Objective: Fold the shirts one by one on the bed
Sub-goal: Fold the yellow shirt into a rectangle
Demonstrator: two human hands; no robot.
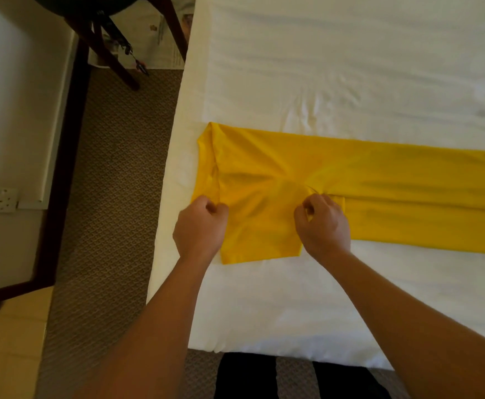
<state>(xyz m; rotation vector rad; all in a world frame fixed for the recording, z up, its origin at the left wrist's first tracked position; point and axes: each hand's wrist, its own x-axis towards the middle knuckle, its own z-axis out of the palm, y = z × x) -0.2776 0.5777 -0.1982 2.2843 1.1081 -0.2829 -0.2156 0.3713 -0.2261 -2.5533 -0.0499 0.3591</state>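
A yellow shirt [379, 180] lies stretched across the white bed [321, 67], running from the bed's left edge out past the right side of the view. One sleeve [260, 226] points toward me near the left end. My left hand [199, 226] pinches the shirt's fabric at the sleeve's left side, near the shoulder. My right hand [323, 223] pinches the fabric at the sleeve's right side, by the underarm. Both sets of fingers are curled round the cloth.
Patterned brown carpet [111, 197] runs along the bed's left side. A dark wooden chair [114, 53] stands at the top left over sheets of newspaper [160, 38]. A white wall with a socket [1, 198] is on the far left.
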